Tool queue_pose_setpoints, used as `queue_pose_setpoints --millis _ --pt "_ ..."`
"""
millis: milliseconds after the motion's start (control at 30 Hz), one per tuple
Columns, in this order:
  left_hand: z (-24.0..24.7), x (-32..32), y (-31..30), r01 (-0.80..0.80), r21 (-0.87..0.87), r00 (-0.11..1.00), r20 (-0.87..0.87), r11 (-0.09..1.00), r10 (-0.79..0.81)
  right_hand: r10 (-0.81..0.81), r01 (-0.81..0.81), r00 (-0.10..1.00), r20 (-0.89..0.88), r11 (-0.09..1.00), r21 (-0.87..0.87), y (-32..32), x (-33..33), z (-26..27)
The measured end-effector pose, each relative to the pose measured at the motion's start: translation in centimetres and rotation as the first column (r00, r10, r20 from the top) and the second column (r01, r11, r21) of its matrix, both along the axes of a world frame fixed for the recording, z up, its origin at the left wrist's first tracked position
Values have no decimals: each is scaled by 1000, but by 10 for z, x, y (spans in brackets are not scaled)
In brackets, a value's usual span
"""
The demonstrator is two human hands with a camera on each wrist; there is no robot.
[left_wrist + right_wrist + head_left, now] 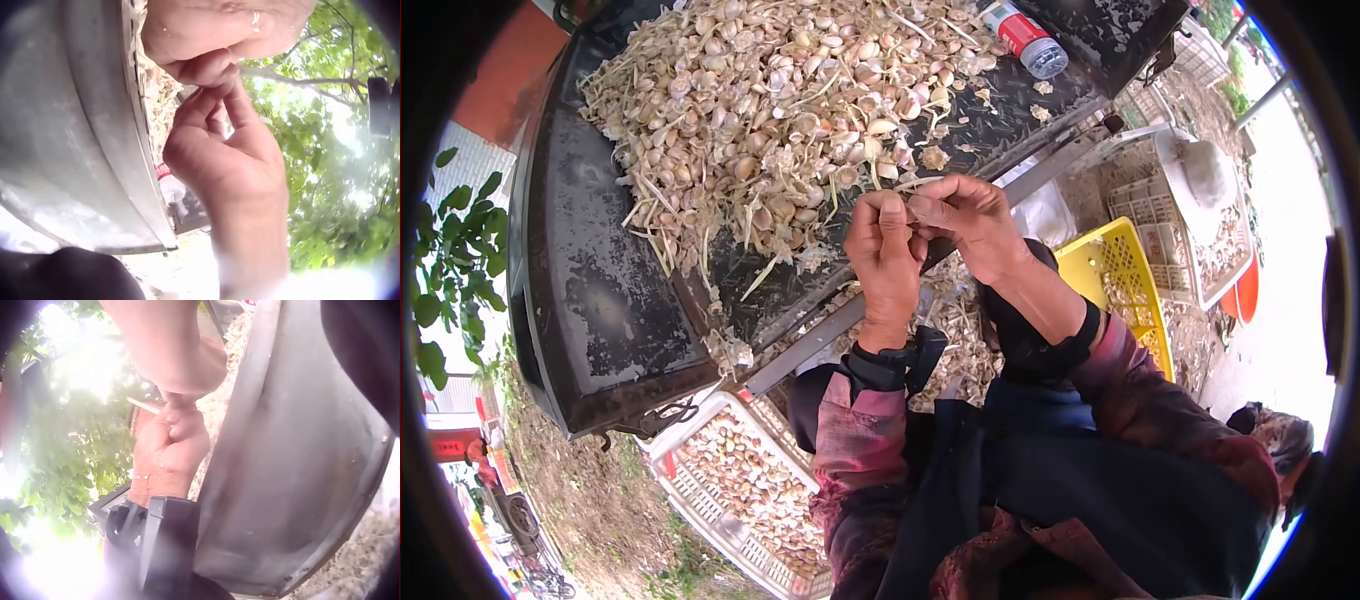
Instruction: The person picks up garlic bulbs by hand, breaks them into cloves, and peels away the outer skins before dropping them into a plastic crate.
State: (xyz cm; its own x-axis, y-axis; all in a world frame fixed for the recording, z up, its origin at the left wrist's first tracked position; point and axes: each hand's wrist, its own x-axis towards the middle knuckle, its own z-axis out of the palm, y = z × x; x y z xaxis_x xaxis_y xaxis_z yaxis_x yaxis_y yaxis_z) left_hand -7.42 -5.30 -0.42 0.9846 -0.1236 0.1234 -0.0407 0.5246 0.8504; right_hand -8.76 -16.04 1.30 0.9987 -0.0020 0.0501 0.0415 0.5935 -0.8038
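Note:
In the head view my left hand (882,262) and right hand (978,228) meet at the fingertips, over the near edge of a dark metal bed. Between them they pinch a thin, pale garlic stalk (918,184), mostly covered by the fingers. The stalk (142,405) juts out beyond the left hand (169,453) in the right wrist view. Thumb and fingers of the right hand (228,159) press together in the left wrist view, touching the curled left hand (219,31). A big heap of garlic cloves (750,120), with dry skins and stalks, lies just beyond both hands.
A bottle with a red label (1028,38) lies at the heap's right. Below the metal bed (615,310) stand a white crate of cloves (710,520) and a yellow crate (1135,270). A white basket (1145,200) stands farther right. Scraps cover the ground between the legs.

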Motion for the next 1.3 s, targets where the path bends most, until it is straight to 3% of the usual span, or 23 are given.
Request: queue_pose_setpoints --millis 67,100,167,267,300,333,367,400,433,533,667,700,733,767,800,867,933,1000,1067,1133,1200,1267,1300 --pt "1 0 -1 -61 -28 998 17 998 62 21 -19 999 -26 996 90 3 2 3" --pt "-1 3 -1 -48 -150 994 -104 988 32 23 -21 999 -25 996 89 7 4 2" --pt "-7 8 3 -53 -292 972 -236 955 -18 -106 158 971 216 957 -242 16 4 -1" --pt "-5 13 8 -17 -383 966 -244 923 -83 -79 129 975 209 964 -235 10 17 7" --pt "-7 15 11 35 -409 976 -181 912 -119 -126 181 978 166 909 -375 4 26 8" --pt "-6 16 13 29 -410 977 -182 911 -113 -120 176 979 166 910 -376 -1 35 9" --pt "-5 18 15 44 -439 976 -175 897 -134 -98 339 928 360 627 -702 -7 44 9" --pt "-4 19 16 61 -468 974 -165 881 -155 14 503 856 517 217 -837 -13 53 10" --pt "-3 20 16 53 -451 977 -160 891 -140 124 614 780 613 37 -788 -18 61 7" --pt "-3 21 17 74 -477 978 -135 876 -156 222 556 815 535 -40 -830 -22 76 0" --pt "7 18 15 -51 -423 968 -243 905 -59 206 527 817 539 112 -842 -31 87 4" --pt "6 19 17 -27 -447 965 -244 894 -93 106 297 925 365 398 -868 -31 83 8" --pt "4 20 17 0 -470 961 -244 883 -130 68 67 986 149 659 -749 -31 78 11" --pt "2 20 17 6 -471 961 -241 882 -135 82 -12 993 82 774 -633 -29 72 12" --pt "2 20 16 55 -410 967 -204 911 -151 78 -7 993 85 774 -633 -30 69 11" --pt "0 19 15 102 -345 971 -171 933 -169 194 -179 981 8 921 -346 -30 63 4" --pt "3 17 13 184 -310 973 -76 933 -217 209 -200 978 2 942 -270 -26 52 6" --pt "4 14 11 181 -305 972 -91 935 -218 157 -106 983 99 913 -394 -21 42 5" --pt "3 12 10 181 -298 969 -108 937 -222 163 -111 980 111 923 -368 -16 36 4" --pt "2 8 10 185 -434 941 -180 882 -286 150 -62 976 156 884 -464 -10 29 5" --pt "2 4 11 191 -402 949 -156 895 -273 108 8 972 208 871 -491 -7 23 1" --pt "4 2 13 190 -372 958 -131 909 -254 5 240 896 445 836 -493 -3 14 -1" --pt "5 0 13 226 -374 955 -98 900 -281 -20 252 902 432 836 -487 -2 8 2"
